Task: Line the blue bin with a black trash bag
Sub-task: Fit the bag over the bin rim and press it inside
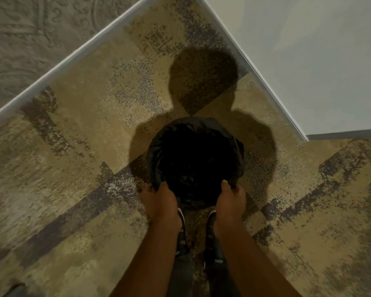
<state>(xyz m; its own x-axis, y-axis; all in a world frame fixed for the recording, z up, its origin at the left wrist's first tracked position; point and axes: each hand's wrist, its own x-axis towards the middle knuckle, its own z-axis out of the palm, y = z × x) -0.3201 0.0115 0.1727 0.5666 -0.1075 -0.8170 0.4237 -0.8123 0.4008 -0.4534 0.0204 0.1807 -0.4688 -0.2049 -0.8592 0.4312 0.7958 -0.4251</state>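
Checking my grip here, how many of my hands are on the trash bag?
2. The left hand grips the near-left edge of the black trash bag; the right hand grips the near-right edge.

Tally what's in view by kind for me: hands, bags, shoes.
Hands: 2, the left hand and the right hand, both gripping the near edge of the bag
Black trash bag: 1, spread over the round opening; no blue of the bin shows
Shoes: 2, left shoe and right shoe
Total: 5
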